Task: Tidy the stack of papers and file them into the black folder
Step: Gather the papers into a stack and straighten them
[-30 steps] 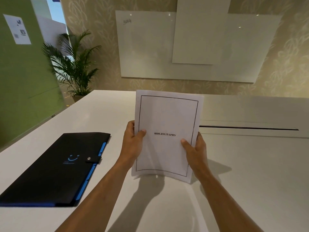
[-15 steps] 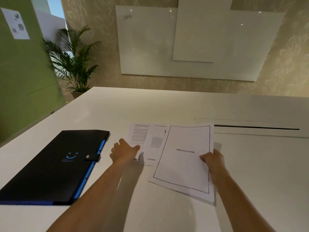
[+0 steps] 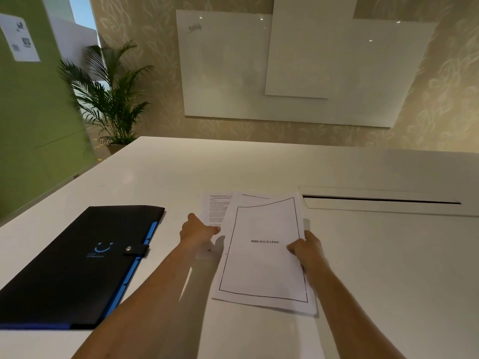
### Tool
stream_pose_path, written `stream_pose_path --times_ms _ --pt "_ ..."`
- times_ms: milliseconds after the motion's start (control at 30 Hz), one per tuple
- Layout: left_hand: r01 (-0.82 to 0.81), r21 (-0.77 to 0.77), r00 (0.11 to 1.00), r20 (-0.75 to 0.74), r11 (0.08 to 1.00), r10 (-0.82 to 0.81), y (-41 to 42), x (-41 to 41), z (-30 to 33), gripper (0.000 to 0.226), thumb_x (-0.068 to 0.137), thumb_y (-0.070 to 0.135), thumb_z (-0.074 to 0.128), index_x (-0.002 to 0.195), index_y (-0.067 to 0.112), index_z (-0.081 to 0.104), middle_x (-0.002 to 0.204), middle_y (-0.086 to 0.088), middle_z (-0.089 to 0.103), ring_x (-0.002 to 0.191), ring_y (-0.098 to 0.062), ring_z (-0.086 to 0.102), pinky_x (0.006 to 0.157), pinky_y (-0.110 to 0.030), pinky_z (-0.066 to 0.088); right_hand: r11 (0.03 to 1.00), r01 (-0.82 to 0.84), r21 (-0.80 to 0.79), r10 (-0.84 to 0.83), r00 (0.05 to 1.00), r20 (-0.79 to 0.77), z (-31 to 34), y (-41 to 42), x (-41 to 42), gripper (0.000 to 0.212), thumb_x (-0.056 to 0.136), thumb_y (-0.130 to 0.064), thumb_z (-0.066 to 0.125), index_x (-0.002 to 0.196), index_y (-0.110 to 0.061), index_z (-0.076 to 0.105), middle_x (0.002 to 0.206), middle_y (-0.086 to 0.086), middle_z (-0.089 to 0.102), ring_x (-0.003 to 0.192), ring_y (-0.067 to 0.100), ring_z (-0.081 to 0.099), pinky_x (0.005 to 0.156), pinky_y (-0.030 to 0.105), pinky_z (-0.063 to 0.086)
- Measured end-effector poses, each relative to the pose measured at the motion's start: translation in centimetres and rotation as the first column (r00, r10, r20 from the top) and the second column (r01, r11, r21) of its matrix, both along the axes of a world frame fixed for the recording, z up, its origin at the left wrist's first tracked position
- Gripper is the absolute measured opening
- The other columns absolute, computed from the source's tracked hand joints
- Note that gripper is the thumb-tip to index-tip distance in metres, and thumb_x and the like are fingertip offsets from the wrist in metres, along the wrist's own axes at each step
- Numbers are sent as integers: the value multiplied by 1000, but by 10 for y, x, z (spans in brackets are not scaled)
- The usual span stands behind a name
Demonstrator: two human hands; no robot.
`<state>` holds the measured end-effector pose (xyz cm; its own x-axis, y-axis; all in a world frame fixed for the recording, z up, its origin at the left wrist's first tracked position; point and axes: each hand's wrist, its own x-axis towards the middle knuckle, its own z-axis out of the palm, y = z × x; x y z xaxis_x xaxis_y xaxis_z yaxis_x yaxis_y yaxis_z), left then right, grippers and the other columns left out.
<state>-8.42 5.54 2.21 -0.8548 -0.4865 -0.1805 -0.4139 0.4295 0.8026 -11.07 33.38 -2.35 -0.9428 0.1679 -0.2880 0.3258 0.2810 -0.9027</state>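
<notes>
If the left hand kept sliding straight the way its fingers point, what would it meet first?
The left hand points right, fingertips already at the printed text sheet. Just beyond lies the BIBLIOGRAPHY page, probably the next contact, though its height off the table is unclear.

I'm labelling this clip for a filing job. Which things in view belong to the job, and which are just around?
Job: Bibliography sheet; printed pages under it; black folder, snapped shut; left hand; right hand.

Around: potted palm; whiteboards; wall notice; table slot.

The right hand point(image 3: 307, 248) pinches the bibliography page point(image 3: 264, 255); the left hand point(image 3: 197, 230) presses the papers point(image 3: 216, 208) beside the closed black folder point(image 3: 75, 263).
</notes>
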Motion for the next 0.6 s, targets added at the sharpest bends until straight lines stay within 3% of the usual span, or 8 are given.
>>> stream_pose_path --times_ms 100,133,233,300,367,500,600 --pt "-22 134 999 -35 991 27 1 -2 -1 66 75 24 79 126 3 42 113 -11 56 91 -27 54 68 -32 49 1000 -20 19 20 1000 0 1 -7 0 45 54 -21 56 98 -29 58 77 1 72 63 32 67 72 48 59" --pt "-23 200 999 -42 979 32 0 -4 -2 68 76 22 79 128 1 42 109 -9 54 92 -27 55 69 -34 51 999 -33 22 33 999 -3 1 -9 0 43 53 -20 56 94 -30 55 72 1 70 58 29 63 65 42 55" --pt "-39 368 998 -24 929 51 -3 -10 -6 56 78 19 77 120 -5 49 107 -14 59 96 -33 61 83 -43 55 997 -67 27 67 998 0 4 -14 -1 49 53 -18 57 98 -33 51 74 5 70 56 26 59 61 39 50" --pt "-44 417 999 1 908 48 -5 -13 -8 39 79 19 75 103 -5 57 101 -23 64 84 -33 62 75 -40 53 996 -81 25 81 997 9 3 -15 -1 50 54 -16 56 100 -33 50 78 7 71 56 26 59 60 39 52" --pt "-38 408 999 14 912 35 -6 -16 -10 33 79 21 75 95 -4 58 93 -23 62 77 -33 59 67 -36 48 996 -85 20 85 996 15 2 -13 -1 53 55 -14 56 105 -31 53 78 9 73 57 27 59 61 42 54" --pt "-12 295 1000 16 955 7 -2 -21 -14 35 83 24 69 106 -2 63 102 -20 67 93 -35 65 83 -40 55 994 -107 -4 107 994 7 -4 -9 -4 58 56 -16 61 112 -30 56 79 7 74 62 29 65 65 46 58" --pt "14 220 1000 -8 975 -12 3 -22 -16 27 86 25 64 103 3 62 98 -15 67 89 -31 64 81 -39 55 994 -110 -16 110 994 -10 -9 -6 -4 45 57 -18 65 101 -30 66 84 2 76 77 34 74 76 60 59"
